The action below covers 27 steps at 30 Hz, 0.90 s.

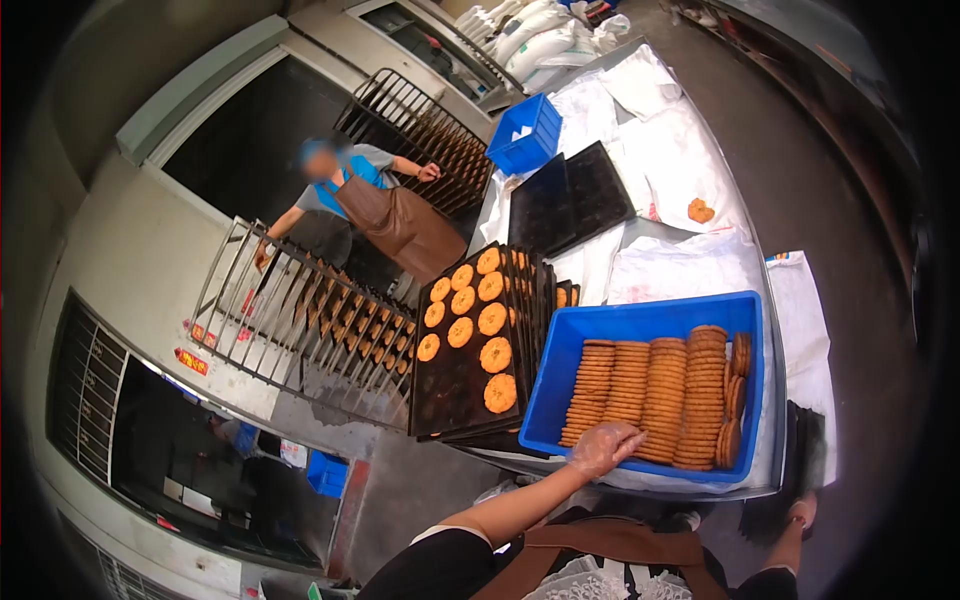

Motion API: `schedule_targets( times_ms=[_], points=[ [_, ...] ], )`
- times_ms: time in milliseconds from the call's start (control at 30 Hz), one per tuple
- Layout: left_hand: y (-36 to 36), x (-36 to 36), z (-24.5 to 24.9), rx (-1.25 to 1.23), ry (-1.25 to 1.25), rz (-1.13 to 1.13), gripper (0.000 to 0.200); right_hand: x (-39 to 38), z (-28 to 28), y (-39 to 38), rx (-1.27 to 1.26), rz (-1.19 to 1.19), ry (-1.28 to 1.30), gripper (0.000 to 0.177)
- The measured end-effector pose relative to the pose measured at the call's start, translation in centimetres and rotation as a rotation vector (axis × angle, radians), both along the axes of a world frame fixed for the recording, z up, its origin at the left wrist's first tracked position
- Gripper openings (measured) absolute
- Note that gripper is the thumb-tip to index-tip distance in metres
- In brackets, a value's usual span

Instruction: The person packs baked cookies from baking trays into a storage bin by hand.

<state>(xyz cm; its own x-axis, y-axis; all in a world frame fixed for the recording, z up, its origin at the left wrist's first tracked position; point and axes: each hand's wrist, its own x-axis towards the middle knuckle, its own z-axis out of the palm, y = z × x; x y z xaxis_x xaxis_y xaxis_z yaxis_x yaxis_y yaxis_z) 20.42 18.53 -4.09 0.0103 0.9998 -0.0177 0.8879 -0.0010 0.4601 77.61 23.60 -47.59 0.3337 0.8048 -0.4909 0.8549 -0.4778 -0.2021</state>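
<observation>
A blue crate [541, 400] on the table holds upright stacks of round brown cookies [664, 390], with a few leaning loosely at its right side. My left hand [605, 448], in a clear plastic glove, reaches over the crate's near wall. Its fingers are bent together against the near end of the stacks; whatever they grip is hidden. My right hand [803, 510] hangs low beyond the table's near right corner, beside a dark item [800, 450]; its fingers are too small to read. Left of the crate, a black tray [440, 395] bearing spaced cookies tops a tray pile.
Dark trays [570, 200] and a smaller blue crate [527, 135] lie farther up the table. One cookie [700, 210] rests on white cloth [690, 268]. A co-worker [390, 215] stands between a near rack [300, 310] and a far rack [425, 130]. White sacks [540, 40] are behind.
</observation>
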Motion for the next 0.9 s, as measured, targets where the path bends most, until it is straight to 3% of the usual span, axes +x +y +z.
schedule_targets(
  times_ms=[133,233,300,333,467,533,667,733,900],
  points=[
    [0.0,0.0,0.1,-0.02,0.012,-0.016,0.031,1.6,-3.0,-1.0,-0.012,-0.071,0.08,0.02],
    [0.0,0.2,0.2,-0.017,0.023,-0.021,0.03,3.5,-6.2,-0.8,-0.095,-0.019,0.062,0.029],
    [0.0,0.2,0.1,0.011,0.037,-0.012,0.03,4.3,-6.4,-0.5,-0.166,-0.134,0.308,0.045],
    [0.0,0.2,-0.1,0.012,0.038,-0.015,0.03,5.1,-7.5,-1.2,-0.093,-0.28,0.579,0.054],
    [-0.4,-0.2,-1.1,0.003,0.059,0.01,0.038,6.3,-8.6,-2.8,-0.015,-0.175,0.479,0.059],
    [-0.1,-0.2,-0.9,0.015,0.061,0.002,0.038,4.8,-3.9,-3.0,-0.087,-0.222,0.35,0.06],
    [-0.1,0.2,-0.2,-0.003,0.047,0.019,0.038,4.3,-4.2,-4.9,-0.107,-0.372,0.633,0.064],
    [-0.1,0.1,-0.6,0.018,0.053,0.011,0.037,3.9,-4.5,-5.5,-0.113,-0.413,0.422,0.067],
    [-0.1,0.2,-0.3,-0.014,0.061,0.009,0.036,4.4,-5.1,-6.9,-0.091,-0.377,0.383,0.071]
  ],
)
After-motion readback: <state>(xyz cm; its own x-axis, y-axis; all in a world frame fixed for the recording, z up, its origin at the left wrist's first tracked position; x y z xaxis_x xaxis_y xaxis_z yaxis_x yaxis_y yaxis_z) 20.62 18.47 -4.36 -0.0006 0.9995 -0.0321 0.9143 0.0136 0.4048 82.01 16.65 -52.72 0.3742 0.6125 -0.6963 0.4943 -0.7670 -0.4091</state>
